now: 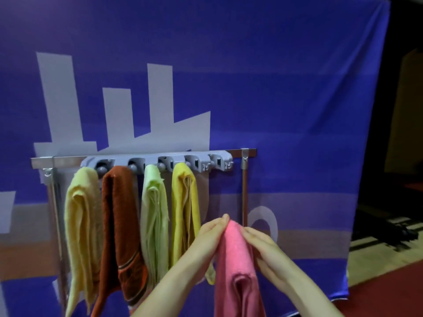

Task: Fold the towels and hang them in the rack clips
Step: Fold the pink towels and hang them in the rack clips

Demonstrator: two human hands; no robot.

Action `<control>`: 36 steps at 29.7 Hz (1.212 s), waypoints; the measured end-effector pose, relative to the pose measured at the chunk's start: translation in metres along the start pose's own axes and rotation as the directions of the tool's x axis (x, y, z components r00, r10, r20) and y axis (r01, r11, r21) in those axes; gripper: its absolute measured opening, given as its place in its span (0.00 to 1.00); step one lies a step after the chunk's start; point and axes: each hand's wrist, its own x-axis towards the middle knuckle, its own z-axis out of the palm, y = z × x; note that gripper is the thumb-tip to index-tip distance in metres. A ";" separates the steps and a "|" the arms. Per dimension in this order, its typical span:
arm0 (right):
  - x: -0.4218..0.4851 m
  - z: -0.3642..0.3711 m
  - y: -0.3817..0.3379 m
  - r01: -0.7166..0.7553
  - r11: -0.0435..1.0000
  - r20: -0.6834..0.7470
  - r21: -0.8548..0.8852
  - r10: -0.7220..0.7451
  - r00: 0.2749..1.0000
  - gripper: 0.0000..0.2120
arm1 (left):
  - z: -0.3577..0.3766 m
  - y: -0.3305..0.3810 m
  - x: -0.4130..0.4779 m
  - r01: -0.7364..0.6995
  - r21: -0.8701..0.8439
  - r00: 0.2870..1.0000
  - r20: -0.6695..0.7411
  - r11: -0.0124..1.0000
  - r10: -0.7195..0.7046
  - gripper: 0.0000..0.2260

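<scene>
A folded pink towel (235,266) hangs between my hands, below and right of the grey clip rack (158,162). My left hand (206,236) pinches its top fold from the left, and my right hand (263,245) grips it from the right. From the rack's clips hang a pale yellow towel (82,225), a rust-brown towel (119,229), a light green towel (153,220) and a bright yellow towel (185,209). The rightmost clip (219,160) holds nothing.
The rack is mounted on a metal rail (57,161) with a vertical post (244,188) at its right end. A blue banner (274,88) forms the backdrop. Red floor (389,284) lies at the lower right.
</scene>
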 end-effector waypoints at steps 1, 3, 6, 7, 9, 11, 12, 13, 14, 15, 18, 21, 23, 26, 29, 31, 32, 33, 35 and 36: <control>0.018 -0.007 -0.005 0.021 1.000 -0.025 0.005 -0.020 0.999 0.12 | -0.001 0.003 0.021 -0.006 0.016 1.000 -0.017 1.000 0.007 0.15; 0.043 -0.014 -0.016 0.063 0.998 -0.062 0.014 -0.062 0.996 0.11 | -0.003 0.013 0.047 -0.023 0.033 0.999 -0.042 0.999 0.024 0.16; 0.092 -0.023 -0.027 0.122 0.992 -0.081 0.021 -0.120 0.989 0.11 | -0.010 0.019 0.096 -0.016 0.015 0.994 -0.106 1.000 0.017 0.17; 0.101 -0.022 -0.033 0.130 0.991 -0.085 0.005 -0.129 0.988 0.12 | -0.011 0.024 0.102 -0.022 0.008 0.990 -0.137 1.000 0.023 0.16; 0.126 -0.021 -0.041 0.132 0.991 -0.097 -0.022 -0.134 0.986 0.12 | -0.017 0.029 0.119 -0.051 0.015 0.981 -0.184 0.999 0.053 0.14; 0.147 -0.020 -0.046 0.136 0.991 -0.108 -0.023 -0.137 0.985 0.12 | -0.022 0.033 0.132 -0.119 0.051 0.960 -0.249 0.992 0.128 0.14; 0.163 -0.019 -0.047 0.133 0.991 -0.111 -0.036 -0.136 0.985 0.11 | -0.025 0.032 0.144 -0.169 0.077 0.938 -0.294 0.983 0.184 0.14; 0.172 -0.018 -0.052 0.130 0.991 -0.113 -0.041 -0.134 0.985 0.11 | -0.027 0.034 0.150 -0.189 0.114 0.918 -0.333 0.975 0.217 0.14; 0.176 -0.015 -0.055 0.129 0.991 -0.109 -0.028 -0.132 0.985 0.10 | -0.026 0.034 0.152 -0.211 0.122 0.899 -0.365 0.970 0.241 0.14; 0.196 -0.013 -0.058 0.148 0.989 -0.125 -0.023 -0.150 0.981 0.09 | -0.032 0.035 0.167 -0.246 0.130 0.877 -0.392 0.961 0.278 0.14; 0.221 -0.007 -0.066 0.139 0.990 -0.168 -0.024 -0.141 0.976 0.09 | -0.036 0.042 0.192 -0.248 0.163 0.802 -0.518 0.955 0.296 0.16; 0.242 0.003 -0.064 0.076 0.996 -0.209 -0.035 -0.082 0.975 0.10 | -0.044 0.045 0.211 -0.254 0.166 0.743 -0.597 0.953 0.302 0.16; 0.251 0.006 -0.065 0.044 0.997 -0.258 -0.060 -0.058 0.964 0.13 | -0.047 0.043 0.216 -0.252 0.195 0.729 -0.606 0.948 0.318 0.16; 0.256 0.002 -0.061 0.083 0.985 -0.267 -0.150 -0.121 0.956 0.14 | -0.044 0.039 0.211 -0.249 0.254 0.720 -0.597 0.935 0.354 0.15; 0.254 -0.005 -0.046 0.033 0.978 -0.285 -0.205 -0.092 0.954 0.15 | -0.046 0.033 0.207 -0.143 0.266 0.751 -0.598 0.953 0.280 0.19; 0.252 -0.007 -0.042 -0.015 0.988 -0.265 -0.153 -0.026 0.964 0.15 | -0.042 0.031 0.203 -0.101 0.257 0.768 -0.593 0.961 0.239 0.19; 0.241 -0.005 -0.045 -0.033 0.991 -0.255 -0.131 -0.002 0.967 0.15 | -0.038 0.034 0.193 -0.087 0.239 0.783 -0.583 0.967 0.214 0.18; 0.237 -0.003 -0.046 -0.032 0.992 -0.239 -0.121 0.002 0.971 0.15 | -0.033 0.035 0.188 -0.078 0.235 0.789 -0.580 0.969 0.204 0.18; 0.234 -0.008 -0.044 0.022 0.997 -0.223 -0.072 -0.038 0.974 0.15 | -0.022 0.034 0.181 -0.041 0.217 0.815 -0.558 0.975 0.158 0.21; 0.231 -0.009 -0.043 0.051 0.998 -0.212 -0.035 -0.057 0.976 0.17 | -0.019 0.034 0.175 -0.018 0.214 0.836 -0.532 0.977 0.132 0.22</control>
